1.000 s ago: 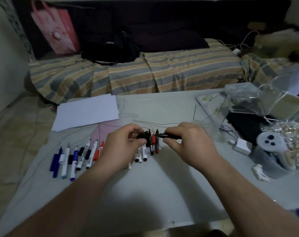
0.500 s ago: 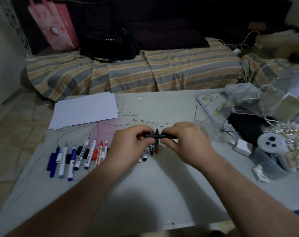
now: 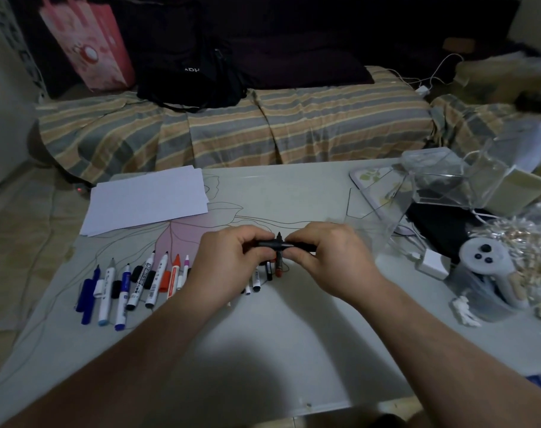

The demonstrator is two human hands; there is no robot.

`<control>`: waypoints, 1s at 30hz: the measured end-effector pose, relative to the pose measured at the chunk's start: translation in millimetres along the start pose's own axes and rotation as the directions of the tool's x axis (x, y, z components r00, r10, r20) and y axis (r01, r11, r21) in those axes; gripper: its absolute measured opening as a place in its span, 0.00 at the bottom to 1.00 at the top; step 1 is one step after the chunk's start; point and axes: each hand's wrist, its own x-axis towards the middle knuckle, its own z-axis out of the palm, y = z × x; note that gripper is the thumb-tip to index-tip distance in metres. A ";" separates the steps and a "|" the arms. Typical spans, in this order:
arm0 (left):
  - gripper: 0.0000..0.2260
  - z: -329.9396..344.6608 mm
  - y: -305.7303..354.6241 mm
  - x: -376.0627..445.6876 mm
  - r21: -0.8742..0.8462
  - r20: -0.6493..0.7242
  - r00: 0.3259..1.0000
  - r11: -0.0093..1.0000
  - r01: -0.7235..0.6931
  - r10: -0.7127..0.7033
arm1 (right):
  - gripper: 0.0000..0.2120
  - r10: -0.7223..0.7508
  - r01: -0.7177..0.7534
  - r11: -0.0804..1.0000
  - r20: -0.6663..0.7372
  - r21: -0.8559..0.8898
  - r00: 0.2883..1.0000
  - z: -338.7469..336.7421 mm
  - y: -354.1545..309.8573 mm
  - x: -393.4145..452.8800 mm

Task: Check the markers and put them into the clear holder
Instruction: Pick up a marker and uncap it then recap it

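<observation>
My left hand (image 3: pixel 232 261) and right hand (image 3: pixel 327 257) meet above the table (image 3: pixel 293 335), each pinching one end of a black marker (image 3: pixel 275 244) held level between them. Beneath them, partly hidden, lie a red marker (image 3: pixel 278 267) and other pens; a row of markers (image 3: pixel 133 282) lies to the left. White paper (image 3: pixel 145 200) sits behind. The clear holder (image 3: pixel 436 180) stands far right among clutter, near a white controller (image 3: pixel 482 257) and charger (image 3: pixel 433 264).
</observation>
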 end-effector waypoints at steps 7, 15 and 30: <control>0.09 13.8 -0.2 3.3 0.028 0.010 1.000 0.999 -0.019 0.018 | 0.13 0.037 -0.033 0.995 0.048 -0.090 0.998 -2.0 0.6 -3.5; 0.15 27.2 18.6 3.7 -0.382 -0.003 0.999 0.924 0.032 -0.036 | 0.13 0.005 0.006 0.998 -0.187 0.061 0.982 -29.5 -0.4 9.8; 0.10 42.3 -3.3 -5.7 -0.057 0.164 0.977 0.990 -0.127 0.135 | 0.11 0.466 -0.491 0.837 -0.157 -0.241 0.871 -39.9 48.1 14.4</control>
